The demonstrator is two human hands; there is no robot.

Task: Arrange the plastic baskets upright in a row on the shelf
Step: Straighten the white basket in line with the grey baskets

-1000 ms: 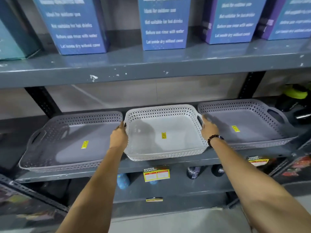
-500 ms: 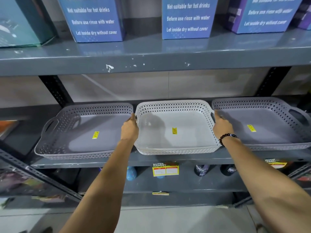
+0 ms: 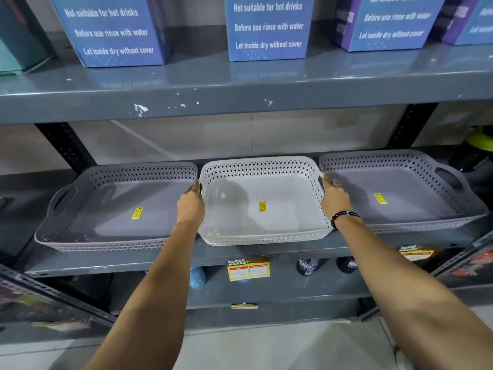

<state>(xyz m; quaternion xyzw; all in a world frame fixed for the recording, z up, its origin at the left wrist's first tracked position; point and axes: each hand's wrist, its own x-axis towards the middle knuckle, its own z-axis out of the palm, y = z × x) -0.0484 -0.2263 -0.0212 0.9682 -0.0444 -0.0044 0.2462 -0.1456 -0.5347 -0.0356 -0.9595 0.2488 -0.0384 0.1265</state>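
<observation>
Three shallow perforated plastic baskets lie flat, open side up, in a row on the grey middle shelf [image 3: 186, 259]. A white basket [image 3: 280, 169] is in the middle, with a grey basket [image 3: 88, 228] to its left and another grey basket [image 3: 426, 225] to its right. Each has a yellow sticker inside. My left hand [image 3: 190, 204] grips the white basket's left side handle. My right hand [image 3: 334, 196], with a black bead bracelet at the wrist, grips its right side handle. The fingertips are hidden in the gaps between baskets.
Blue printed boxes [image 3: 266, 28] stand on the upper shelf [image 3: 240, 97] close above. Black uprights [image 3: 64, 145] flank the bay. A price tag [image 3: 248, 268] hangs on the shelf edge, with dark bottles [image 3: 306, 265] on the shelf below. A green-topped object [image 3: 480, 140] sits at the far right.
Both hands stay on the white basket's sides; the basket has slid slightly back on the shelf. My view has shifted, so the shelf sits a little differently in frame.
</observation>
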